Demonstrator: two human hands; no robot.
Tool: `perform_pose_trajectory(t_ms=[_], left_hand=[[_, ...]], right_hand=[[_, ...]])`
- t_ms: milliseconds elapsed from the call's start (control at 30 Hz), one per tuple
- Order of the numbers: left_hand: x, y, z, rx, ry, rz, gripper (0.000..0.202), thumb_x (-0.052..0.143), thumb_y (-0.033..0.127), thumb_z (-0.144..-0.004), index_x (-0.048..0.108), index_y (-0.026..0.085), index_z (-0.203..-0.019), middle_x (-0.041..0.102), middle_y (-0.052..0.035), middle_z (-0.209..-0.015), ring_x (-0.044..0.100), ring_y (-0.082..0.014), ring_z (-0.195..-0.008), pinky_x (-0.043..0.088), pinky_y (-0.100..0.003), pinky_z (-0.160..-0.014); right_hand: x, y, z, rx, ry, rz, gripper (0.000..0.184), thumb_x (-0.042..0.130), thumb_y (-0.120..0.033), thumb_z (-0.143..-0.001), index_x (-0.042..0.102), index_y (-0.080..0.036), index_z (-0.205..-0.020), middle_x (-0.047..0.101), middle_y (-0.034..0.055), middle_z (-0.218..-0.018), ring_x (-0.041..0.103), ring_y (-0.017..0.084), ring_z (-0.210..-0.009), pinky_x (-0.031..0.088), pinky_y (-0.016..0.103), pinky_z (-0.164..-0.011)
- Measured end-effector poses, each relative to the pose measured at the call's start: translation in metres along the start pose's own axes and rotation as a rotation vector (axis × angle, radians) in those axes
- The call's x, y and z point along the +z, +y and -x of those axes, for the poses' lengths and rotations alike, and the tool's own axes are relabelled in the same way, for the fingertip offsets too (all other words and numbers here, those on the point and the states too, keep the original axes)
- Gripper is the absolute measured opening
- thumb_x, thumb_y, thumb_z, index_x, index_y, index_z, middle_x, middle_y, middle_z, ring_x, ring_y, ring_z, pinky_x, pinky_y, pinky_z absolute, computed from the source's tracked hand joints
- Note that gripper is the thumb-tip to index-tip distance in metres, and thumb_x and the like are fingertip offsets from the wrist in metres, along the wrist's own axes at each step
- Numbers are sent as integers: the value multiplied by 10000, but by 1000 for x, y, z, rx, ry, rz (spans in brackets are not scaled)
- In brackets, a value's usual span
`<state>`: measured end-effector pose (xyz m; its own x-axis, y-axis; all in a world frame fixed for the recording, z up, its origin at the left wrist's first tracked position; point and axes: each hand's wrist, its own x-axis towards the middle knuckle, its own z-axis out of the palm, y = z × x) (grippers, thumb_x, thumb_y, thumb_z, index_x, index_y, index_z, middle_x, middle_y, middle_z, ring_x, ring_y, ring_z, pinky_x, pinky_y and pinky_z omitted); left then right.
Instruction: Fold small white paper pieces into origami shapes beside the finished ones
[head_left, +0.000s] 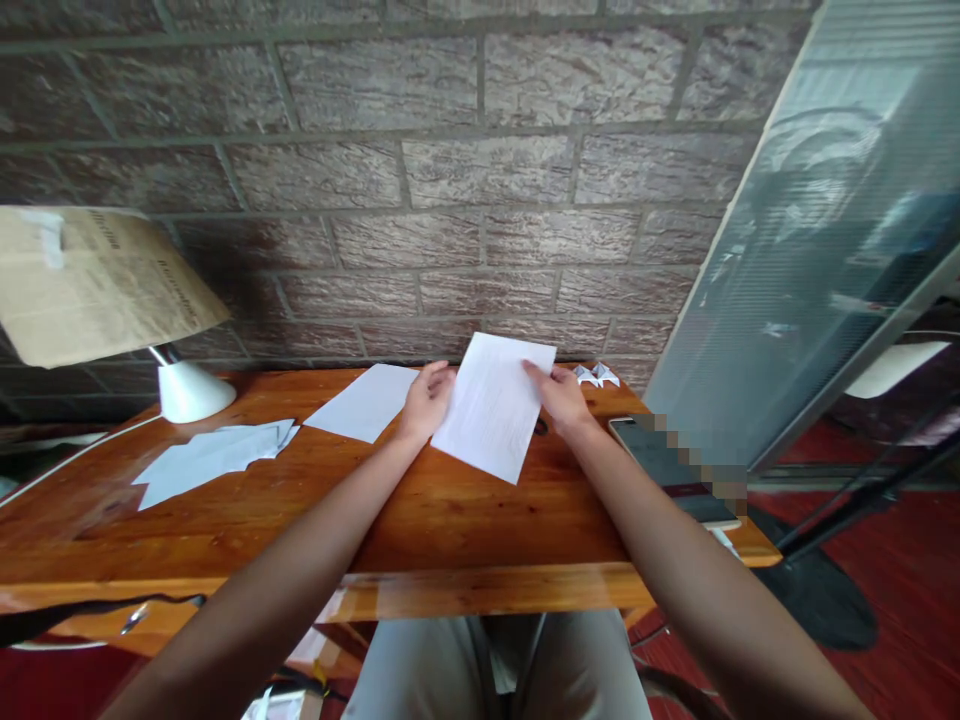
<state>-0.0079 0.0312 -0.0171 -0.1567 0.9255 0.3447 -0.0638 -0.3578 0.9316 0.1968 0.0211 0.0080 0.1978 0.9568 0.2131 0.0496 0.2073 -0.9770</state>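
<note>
A white sheet of paper is held up at a tilt over the wooden table, in front of me. My right hand grips its right edge, with the thumb on the near face and the other fingers mostly hidden behind. At the left edge of the sheet is my left hand, its fingers loosely bent and apart; whether they touch the edge I cannot tell. Another white sheet lies flat on the table just left of that hand. Further left, several white paper pieces lie in an overlapping pile.
A lamp with a paper-covered shade stands at the table's back left. Small folded paper shapes sit at the back right. A dark tablet-like object lies by the right edge. The brick wall rises directly behind the table.
</note>
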Motion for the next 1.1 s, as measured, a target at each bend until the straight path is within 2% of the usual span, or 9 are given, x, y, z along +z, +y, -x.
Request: perform_pose_trajectory(t_ms=[67,133,233,333,467,567,733,933,1100], left_hand=[[3,7,6,171,-2,-45,587,767,330,-712,560,230,-1252,501,-100,-1410,423,-240,-1338,321,-341,-1101],[9,15,15,230,-161,-37,694,760,354,-723,477,241,-1347,398,-100,-1496,304,-249,-1414,245,-377,-1149],[22,25,26,91,-440,205,729,777,409,-695,488,251,-1346,422,-99,-1484,378,-286,-1371,314,-413,-1116],[29,27,24,-101,-381,464,526,744,435,-726,631,188,-1177,637,-100,-1254,542,-292,-1224,394,-407,-1051],[18,28,13,-294,-220,580,385,761,339,-723,679,134,-1039,726,-111,-1038,670,-261,-977,489,-379,-914],[7,33,9,-364,-254,535,377,769,313,-715,683,104,-1017,737,-129,-968,691,-241,-862,517,-355,-834],[-3,34,4,-337,-228,480,418,788,342,-687,683,106,-1017,735,-131,-957,686,-227,-800,523,-354,-786],[-11,19,-8,-231,-128,412,426,820,373,-624,683,133,-949,734,-82,-886,661,-198,-733,505,-340,-745],[-11,11,-6,-199,-275,390,444,826,326,-617,675,145,-994,723,-91,-993,661,-214,-807,495,-346,-778]], right_hand=[[-4,-5,1,-135,178,123,518,544,-596,-802,684,-103,-879,728,114,-873,659,249,-827,524,326,-699],[-1,-12,11,-314,163,245,588,458,-629,-854,698,-102,-955,728,112,-929,648,268,-940,515,364,-817],[15,-19,32,-556,-176,269,604,372,-618,-912,617,-177,-1244,610,99,-1298,532,264,-1229,433,396,-1020],[28,-20,45,-573,-409,246,604,273,-600,-946,580,-224,-1306,456,78,-1462,469,252,-1308,454,395,-1029],[21,-20,33,-592,9,240,578,582,-560,-835,577,-208,-1293,405,100,-1490,411,291,-1345,435,429,-1053],[6,-21,19,-331,170,135,829,754,-541,-678,478,-169,-1365,453,161,-1444,493,312,-1269,489,431,-976],[-1,-22,19,227,-483,-55,496,798,-450,-659,688,-138,-1029,743,110,-937,691,210,-686,557,309,-607],[3,-17,25,313,-613,-106,424,846,-337,-598,719,-147,-955,756,75,-884,695,183,-687,559,292,-655],[5,-7,21,244,-501,-91,420,826,-374,-624,719,-149,-962,754,85,-939,698,199,-738,560,306,-687]])
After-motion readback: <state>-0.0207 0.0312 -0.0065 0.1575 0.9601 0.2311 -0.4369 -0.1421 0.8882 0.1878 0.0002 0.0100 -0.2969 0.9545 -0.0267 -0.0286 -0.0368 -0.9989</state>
